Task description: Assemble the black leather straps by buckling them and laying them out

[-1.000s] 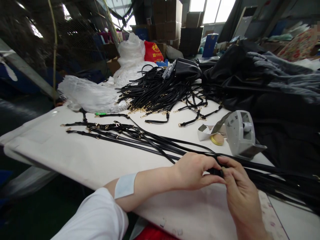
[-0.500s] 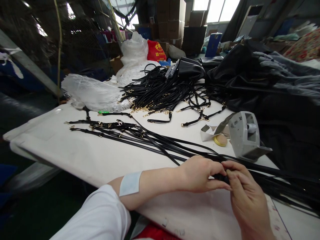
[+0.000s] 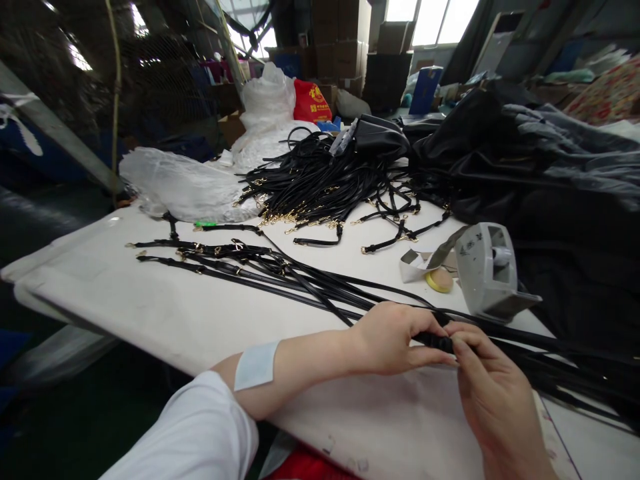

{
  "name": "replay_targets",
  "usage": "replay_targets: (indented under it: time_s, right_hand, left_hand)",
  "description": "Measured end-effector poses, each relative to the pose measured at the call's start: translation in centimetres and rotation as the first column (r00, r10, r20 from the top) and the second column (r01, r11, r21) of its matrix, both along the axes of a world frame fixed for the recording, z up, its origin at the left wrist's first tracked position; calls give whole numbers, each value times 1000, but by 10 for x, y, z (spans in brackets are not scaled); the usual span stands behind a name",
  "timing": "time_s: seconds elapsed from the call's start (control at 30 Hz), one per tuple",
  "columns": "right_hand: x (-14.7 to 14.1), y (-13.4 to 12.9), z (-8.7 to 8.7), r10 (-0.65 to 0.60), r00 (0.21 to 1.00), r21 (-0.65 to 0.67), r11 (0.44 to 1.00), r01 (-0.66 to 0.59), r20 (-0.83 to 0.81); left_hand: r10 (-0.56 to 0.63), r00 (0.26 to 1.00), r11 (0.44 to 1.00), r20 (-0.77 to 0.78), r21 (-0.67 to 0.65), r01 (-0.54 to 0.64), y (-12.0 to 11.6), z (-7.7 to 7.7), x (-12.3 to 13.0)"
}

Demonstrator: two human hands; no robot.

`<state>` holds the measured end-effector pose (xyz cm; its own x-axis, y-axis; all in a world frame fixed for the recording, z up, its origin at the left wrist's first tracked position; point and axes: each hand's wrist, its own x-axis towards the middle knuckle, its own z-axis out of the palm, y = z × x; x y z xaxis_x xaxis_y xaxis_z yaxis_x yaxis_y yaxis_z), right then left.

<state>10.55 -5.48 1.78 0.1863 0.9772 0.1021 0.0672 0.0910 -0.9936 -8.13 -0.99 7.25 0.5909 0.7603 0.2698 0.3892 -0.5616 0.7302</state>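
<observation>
My left hand (image 3: pixel 395 339) and my right hand (image 3: pixel 493 380) meet low at the right of the head view, fingertips nearly touching. Between them is a black strap (image 3: pixel 434 342), bunched or looped, pinched by the fingers of both hands. Its ends are hidden behind my fingers. Just beyond my hands, long black straps (image 3: pixel 320 285) with gold-coloured buckles and clasps run across the white table (image 3: pixel 240 320) from the left to the right edge.
A grey tape dispenser (image 3: pixel 487 270) stands beyond my right hand, with a yellow tape roll (image 3: pixel 440 280) beside it. A heap of black straps (image 3: pixel 320 173) with gold clasps lies farther back. Clear plastic bags (image 3: pixel 185 183) and black sheet material (image 3: pixel 500 153) flank it.
My left hand has shifted slightly left and up, and more of the black strap shows between my fingers. Both hands still pinch it.
</observation>
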Motion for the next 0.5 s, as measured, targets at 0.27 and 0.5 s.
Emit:
replay_targets:
  time_s: [0.27,0.5]
  right_hand:
    - [-2,-2,3,16,998,95,995,-21,56]
    - [0,-3,7,-17,1000,97,995,17,-1]
  left_hand:
    - [-42,995,994,-88,99,51,0,-1,-2]
    - [-38,995,999,89,-23,40,5,7,-8]
